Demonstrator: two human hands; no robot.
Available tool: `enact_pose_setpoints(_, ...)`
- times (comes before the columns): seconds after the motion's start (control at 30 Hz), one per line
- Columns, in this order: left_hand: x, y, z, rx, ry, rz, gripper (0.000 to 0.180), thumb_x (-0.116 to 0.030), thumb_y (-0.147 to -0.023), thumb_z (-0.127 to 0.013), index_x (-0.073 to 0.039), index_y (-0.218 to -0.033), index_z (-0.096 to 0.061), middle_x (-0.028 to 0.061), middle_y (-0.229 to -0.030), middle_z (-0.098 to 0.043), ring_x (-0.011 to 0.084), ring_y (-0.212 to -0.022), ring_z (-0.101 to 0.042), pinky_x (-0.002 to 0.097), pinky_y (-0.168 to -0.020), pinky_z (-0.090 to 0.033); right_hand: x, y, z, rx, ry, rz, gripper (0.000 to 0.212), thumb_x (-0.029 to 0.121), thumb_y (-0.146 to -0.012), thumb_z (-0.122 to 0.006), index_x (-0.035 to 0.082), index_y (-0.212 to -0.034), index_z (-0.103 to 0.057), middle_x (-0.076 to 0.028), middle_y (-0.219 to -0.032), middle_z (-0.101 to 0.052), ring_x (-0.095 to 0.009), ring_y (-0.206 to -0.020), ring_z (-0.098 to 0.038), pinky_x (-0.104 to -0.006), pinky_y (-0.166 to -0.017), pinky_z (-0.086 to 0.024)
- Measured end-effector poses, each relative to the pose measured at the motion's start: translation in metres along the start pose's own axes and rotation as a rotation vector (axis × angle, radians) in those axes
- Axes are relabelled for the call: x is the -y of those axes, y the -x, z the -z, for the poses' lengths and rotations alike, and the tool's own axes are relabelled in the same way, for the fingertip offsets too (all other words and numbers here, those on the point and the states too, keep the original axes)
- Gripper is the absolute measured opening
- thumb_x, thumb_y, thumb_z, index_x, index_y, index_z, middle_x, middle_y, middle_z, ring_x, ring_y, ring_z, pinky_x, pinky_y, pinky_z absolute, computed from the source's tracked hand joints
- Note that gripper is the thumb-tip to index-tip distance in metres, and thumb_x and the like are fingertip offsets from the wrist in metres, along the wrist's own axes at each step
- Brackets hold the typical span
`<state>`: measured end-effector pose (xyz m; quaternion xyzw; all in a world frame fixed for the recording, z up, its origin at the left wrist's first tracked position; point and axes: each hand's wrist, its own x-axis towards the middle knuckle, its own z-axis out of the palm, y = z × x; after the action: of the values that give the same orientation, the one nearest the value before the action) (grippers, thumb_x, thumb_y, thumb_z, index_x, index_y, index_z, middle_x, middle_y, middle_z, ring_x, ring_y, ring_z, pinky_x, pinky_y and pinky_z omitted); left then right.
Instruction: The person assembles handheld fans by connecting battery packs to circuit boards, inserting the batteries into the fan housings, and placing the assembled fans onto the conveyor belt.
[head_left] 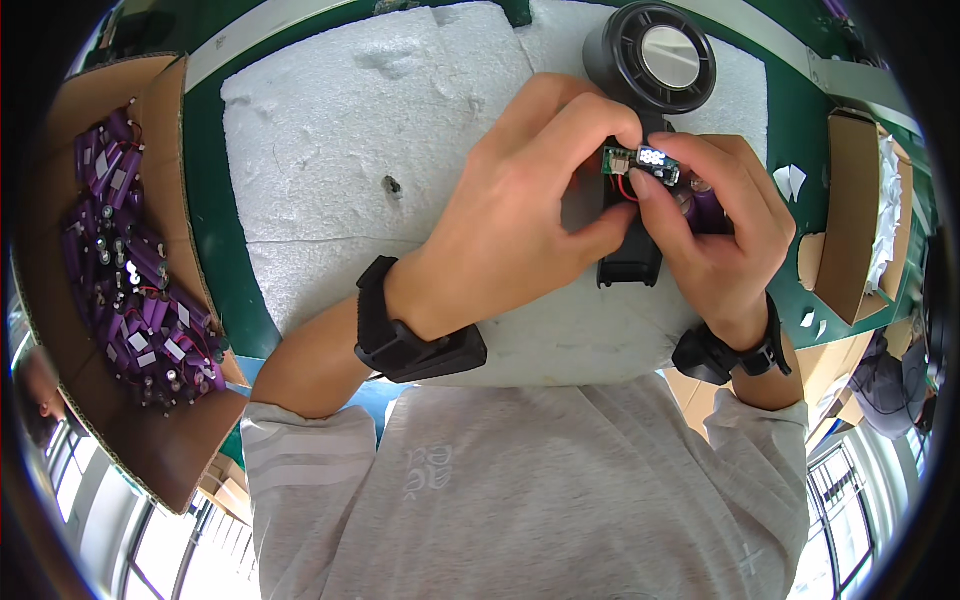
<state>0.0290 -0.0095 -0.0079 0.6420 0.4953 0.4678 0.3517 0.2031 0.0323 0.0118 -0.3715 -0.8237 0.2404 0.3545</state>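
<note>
My right hand (pixel 735 215) pinches the little circuit board (pixel 645 161) between thumb and index finger, toward the foam slab's (pixel 330 130) top-right corner. My left hand (pixel 510 205) curls around its left end, can't tell if it's actually gripping tbh.

My left forearm (pixel 325 355) slants up and to the right, its wrist (pixel 408 300) nearly straight, carrying my left grip (pixel 515 205) with the back of the hand facing up. There, index finger (pixel 590 122) and thumb (pixel 605 232) arch toward each other, tips apart. My right forearm (pixel 775 388) rises steeply, leaning inward to my right grip (pixel 735 225), whose thumb (pixel 662 215) and bent index finger (pixel 708 165) pinch close together. Both sets of fingertips sit near one another.
</note>
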Motion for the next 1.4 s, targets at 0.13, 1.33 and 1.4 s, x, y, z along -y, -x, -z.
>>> enact_pose_setpoints(0.13,0.005,0.001,-0.005,-0.036,-0.041,-0.032,0.045,0.010,-0.070,-0.069,-0.007,-0.111,-0.060,0.0076,-0.102,-0.062,0.0150,-0.080,-0.063,0.0258,-0.068,-0.053,0.002,0.002,0.001,0.004,-0.014,-0.029,0.027,-0.001,-0.068,-0.079,0.004,-0.094,-0.071,-0.008,-0.082,-0.066,-0.015,-0.065,-0.063,-0.0245,-0.053,-0.049)
enact_pose_setpoints(1.33,0.000,-0.002,-0.007,-0.044,-0.047,0.085,0.036,0.001,-0.072,-0.069,-0.011,-0.106,-0.063,0.0028,-0.076,-0.062,0.0122,-0.064,-0.062,0.0249,-0.059,-0.050,-0.001,-0.002,0.000,-0.004,0.102,0.009,0.024,-0.001,-0.068,-0.077,0.005,-0.090,-0.068,-0.007,-0.082,-0.064,-0.016,-0.063,-0.062,-0.0258,-0.052,-0.050)
enact_pose_setpoints(1.4,0.001,-0.001,-0.006,-0.029,-0.025,0.094,0.038,0.002,-0.073,-0.068,-0.011,-0.108,-0.062,0.0032,-0.077,-0.063,0.0129,-0.064,-0.063,0.0245,-0.059,-0.050,-0.001,-0.001,0.000,-0.002,0.114,0.018,0.025,-0.002,-0.068,-0.077,0.005,-0.090,-0.068,-0.007,-0.082,-0.064,-0.016,-0.063,-0.062,-0.0257,-0.052,-0.050)
